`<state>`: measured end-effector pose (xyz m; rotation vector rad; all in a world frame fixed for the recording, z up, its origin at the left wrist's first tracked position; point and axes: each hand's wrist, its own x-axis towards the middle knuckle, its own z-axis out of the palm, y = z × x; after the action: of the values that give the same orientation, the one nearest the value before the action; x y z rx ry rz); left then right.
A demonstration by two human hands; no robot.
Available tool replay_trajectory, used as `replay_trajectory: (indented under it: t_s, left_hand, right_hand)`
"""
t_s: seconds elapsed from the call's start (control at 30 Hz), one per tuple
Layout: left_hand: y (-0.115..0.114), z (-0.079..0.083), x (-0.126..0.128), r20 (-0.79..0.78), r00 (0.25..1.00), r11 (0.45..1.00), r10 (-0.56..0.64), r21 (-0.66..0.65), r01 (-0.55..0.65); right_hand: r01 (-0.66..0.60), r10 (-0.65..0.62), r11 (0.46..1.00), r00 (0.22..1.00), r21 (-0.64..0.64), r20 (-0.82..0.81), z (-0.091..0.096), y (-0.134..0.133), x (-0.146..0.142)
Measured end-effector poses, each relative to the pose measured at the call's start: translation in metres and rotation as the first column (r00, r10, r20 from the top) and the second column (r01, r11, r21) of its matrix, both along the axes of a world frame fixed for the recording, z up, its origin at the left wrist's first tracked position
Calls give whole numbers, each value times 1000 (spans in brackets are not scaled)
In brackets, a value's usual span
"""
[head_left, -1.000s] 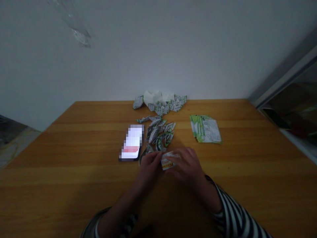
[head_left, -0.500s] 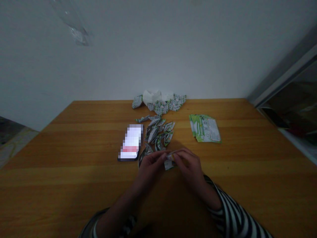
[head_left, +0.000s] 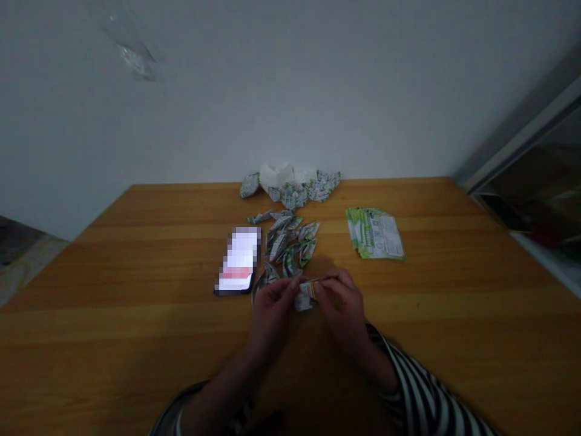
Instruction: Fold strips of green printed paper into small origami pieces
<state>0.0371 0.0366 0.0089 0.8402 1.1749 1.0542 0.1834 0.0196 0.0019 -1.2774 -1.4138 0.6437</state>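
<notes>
Between my two hands is a small piece of printed paper, white with a yellow and red strip, partly covered by the fingers. My left hand pinches its left side between thumb and fingers. On the right side, my right hand grips it the same way, thumb near the coloured strip. Just beyond the hands lies a loose pile of folded green-and-white printed paper pieces; its nearest pieces are partly hidden behind my left hand.
Left of the pile a lit phone lies on the wooden table. Flat green-and-white printed sheets are stacked to the right. Against the wall, more folded printed pieces rest by crumpled white tissue.
Both hands have shifted slightly left and the paper between them has turned, so more of its printed face and coloured strip shows. Both hands still hold it.
</notes>
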Motion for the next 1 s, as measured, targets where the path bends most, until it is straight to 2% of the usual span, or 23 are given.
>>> replay_trajectory:
  t_s: [0.2,0.47,0.6,0.7,0.77,0.8,0.9,1.0]
  left_hand:
    - [-3,2,3,-14,998,998,64,-18,-64]
    - [-5,15,7,4,996,996,94,-10,-94]
    - [-5,14,6,-53,995,996,84,28,-82]
    - [-5,9,2,-163,985,993,62,113,-44]
    - [-6,7,0,-267,963,984,33,177,15]
    - [-7,8,-1,-314,949,977,14,206,54]
    - [-10,11,0,-414,909,944,-50,277,179]
    - [-12,15,0,-491,869,907,-67,332,258]
  right_hand:
    - [94,-96,995,993,-34,-65,-2,0,-5]
    - [57,-59,998,995,-35,-75,0,1,-4]
    - [53,-56,996,997,-70,-52,-1,1,-6]
    - [62,-66,995,997,-83,-49,-2,3,-4]
    - [-2,-1,993,1000,-114,-28,-3,5,0]
    - [-77,78,986,997,-148,1,-4,7,3]
    - [-340,375,905,921,-256,104,-3,11,12]
    - [-457,501,849,855,-263,131,-1,13,18]
